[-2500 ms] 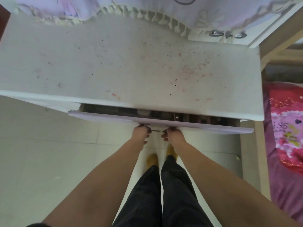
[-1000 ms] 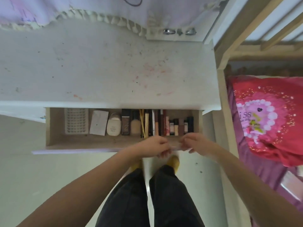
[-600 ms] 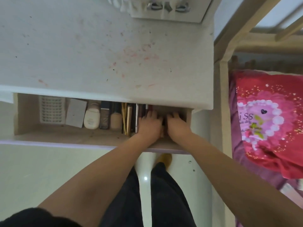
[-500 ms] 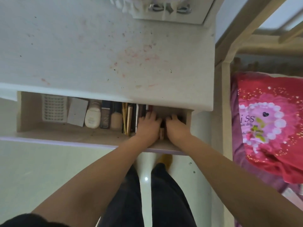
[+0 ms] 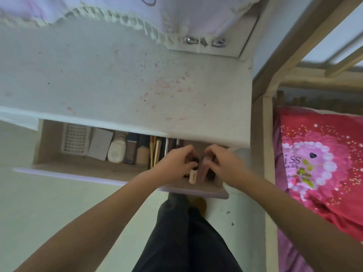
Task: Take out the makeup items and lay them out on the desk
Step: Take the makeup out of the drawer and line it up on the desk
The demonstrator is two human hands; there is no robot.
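Open drawer (image 5: 82,169) under desk (image 5: 117,79), left hand (image 5: 174,163) and right hand (image 5: 222,163) curled around small makeup tubes (image 5: 192,176), grips seemingly closed

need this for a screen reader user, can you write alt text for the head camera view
Seen from above, a person's left hand and right hand gather small makeup tubes at the right end of an open wooden drawer under a stained white desk top. More cosmetics, a white lattice basket and a grey card lie further left.

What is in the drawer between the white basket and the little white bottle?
A flat grey card lies between the white basket and the white bottle, seen in the head view.
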